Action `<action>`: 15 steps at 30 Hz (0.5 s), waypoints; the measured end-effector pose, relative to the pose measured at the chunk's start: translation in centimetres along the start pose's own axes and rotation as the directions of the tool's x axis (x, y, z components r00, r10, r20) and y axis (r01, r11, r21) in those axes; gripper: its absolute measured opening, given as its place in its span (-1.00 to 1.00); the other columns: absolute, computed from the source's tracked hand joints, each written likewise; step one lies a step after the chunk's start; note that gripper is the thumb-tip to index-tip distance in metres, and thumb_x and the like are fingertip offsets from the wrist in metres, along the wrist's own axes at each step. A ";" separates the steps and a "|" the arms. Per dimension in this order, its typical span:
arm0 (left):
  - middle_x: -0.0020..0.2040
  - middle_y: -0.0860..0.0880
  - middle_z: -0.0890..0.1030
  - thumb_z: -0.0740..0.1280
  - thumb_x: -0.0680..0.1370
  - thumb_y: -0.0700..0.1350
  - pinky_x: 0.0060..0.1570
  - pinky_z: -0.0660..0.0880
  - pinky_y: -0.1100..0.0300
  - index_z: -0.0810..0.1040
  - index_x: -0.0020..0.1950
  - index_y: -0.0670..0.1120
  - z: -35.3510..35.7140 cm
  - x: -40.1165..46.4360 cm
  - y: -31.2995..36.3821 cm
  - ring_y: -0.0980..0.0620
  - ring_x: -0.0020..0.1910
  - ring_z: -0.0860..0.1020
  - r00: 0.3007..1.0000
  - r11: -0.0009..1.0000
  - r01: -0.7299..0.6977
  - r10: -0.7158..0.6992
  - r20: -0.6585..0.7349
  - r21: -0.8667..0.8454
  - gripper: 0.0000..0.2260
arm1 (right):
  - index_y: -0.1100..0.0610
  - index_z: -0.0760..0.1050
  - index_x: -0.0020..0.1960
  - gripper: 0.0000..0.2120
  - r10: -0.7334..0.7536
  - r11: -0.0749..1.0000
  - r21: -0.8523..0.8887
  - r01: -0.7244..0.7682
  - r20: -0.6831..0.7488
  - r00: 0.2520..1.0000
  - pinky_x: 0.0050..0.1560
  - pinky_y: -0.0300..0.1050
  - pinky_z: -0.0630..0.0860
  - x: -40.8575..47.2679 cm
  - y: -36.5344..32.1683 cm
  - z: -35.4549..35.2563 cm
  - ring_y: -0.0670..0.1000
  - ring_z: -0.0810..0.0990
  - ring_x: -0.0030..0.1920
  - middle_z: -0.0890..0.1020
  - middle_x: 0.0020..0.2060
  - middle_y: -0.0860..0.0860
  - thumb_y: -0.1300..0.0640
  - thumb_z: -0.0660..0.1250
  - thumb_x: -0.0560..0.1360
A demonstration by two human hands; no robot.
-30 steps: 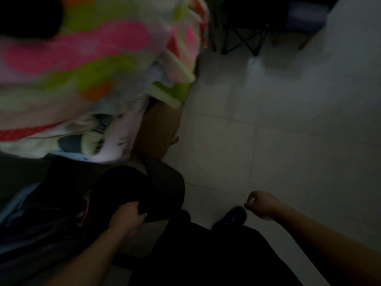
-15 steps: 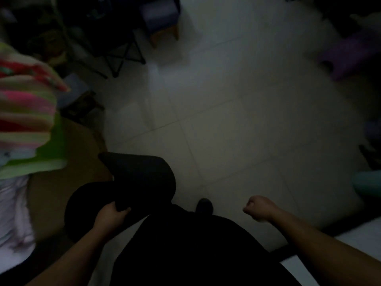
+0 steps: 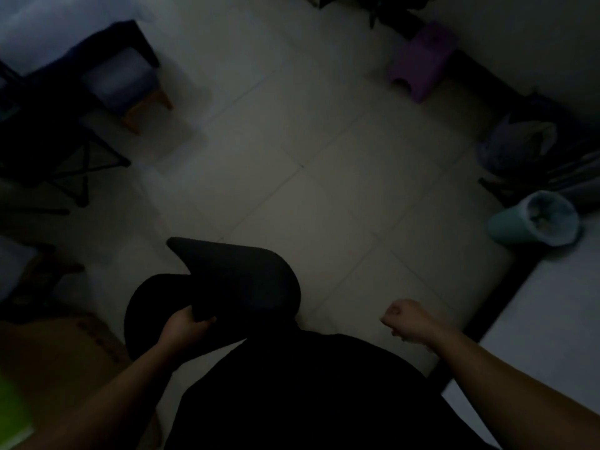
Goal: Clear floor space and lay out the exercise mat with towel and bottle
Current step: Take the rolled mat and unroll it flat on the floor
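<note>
Since the earlier frame the striped blankets are gone from view. My left hand (image 3: 185,324) fingers are grasping the dark, curling, matte exercise mat (image 3: 227,280) above the pale tiled floor (image 3: 324,164); my right hand (image 3: 407,319) is clenching, empty.

Left hand (image 3: 185,326) low at the left of the dark torso (image 3: 308,394), fingers curled round an edge of the dark rolled mat (image 3: 233,280), bare forearm angled up, right hand (image 3: 407,319) right of torso, fist closed, empty
</note>
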State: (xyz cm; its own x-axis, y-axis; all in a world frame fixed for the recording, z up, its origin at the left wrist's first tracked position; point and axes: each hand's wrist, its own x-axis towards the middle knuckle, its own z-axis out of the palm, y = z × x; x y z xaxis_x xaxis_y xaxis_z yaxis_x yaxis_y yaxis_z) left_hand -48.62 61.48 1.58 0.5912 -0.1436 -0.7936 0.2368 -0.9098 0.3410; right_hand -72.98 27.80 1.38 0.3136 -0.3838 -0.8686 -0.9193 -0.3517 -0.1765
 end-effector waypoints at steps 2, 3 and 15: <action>0.18 -0.30 0.57 0.32 0.54 -0.19 0.16 0.44 0.01 0.53 0.20 -0.27 -0.5 1.9 2.4 -0.24 0.18 0.52 0.996 0.991 -0.069 0.060 0.073 0.118 -0.73 | 0.12 0.49 -0.18 -0.86 0.021 0.998 0.065 -0.020 -0.022 1.000 -0.11 -0.13 0.48 0.3 -0.8 -0.8 0.06 0.54 -0.19 0.55 -0.27 0.09 0.09 0.29 0.52; 0.16 -0.28 0.59 0.32 0.54 -0.16 0.12 0.44 0.04 0.55 0.17 -0.25 -0.8 3.0 3.4 -0.23 0.16 0.54 0.991 0.983 -0.098 0.082 0.104 0.156 -0.74 | 0.12 0.50 -0.17 -0.87 0.024 0.996 0.085 -0.021 -0.029 0.999 -0.10 -0.13 0.49 0.4 -1.2 -1.2 0.06 0.55 -0.19 0.56 -0.26 0.07 0.09 0.30 0.51; 0.22 -0.17 0.57 0.31 0.52 -0.06 0.17 0.45 0.05 0.50 0.27 -0.13 -2.8 12.4 16.0 -0.16 0.21 0.52 0.953 0.828 -0.284 0.186 0.241 0.484 -0.66 | 0.10 0.46 -0.20 -0.85 0.221 0.959 0.173 -0.225 0.039 0.974 -0.17 -0.19 0.44 3.3 4.1 -6.9 0.01 0.50 -0.24 0.54 -0.26 0.05 0.11 0.29 0.54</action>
State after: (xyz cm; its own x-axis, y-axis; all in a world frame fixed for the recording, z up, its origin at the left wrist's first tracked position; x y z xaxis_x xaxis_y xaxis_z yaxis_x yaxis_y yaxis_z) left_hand -35.36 46.19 -1.35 0.4212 -0.3995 -0.8142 -0.3447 -0.9009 0.2637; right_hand -74.09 19.20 0.93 0.0930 -0.4181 -0.9036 -0.9931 -0.1036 -0.0543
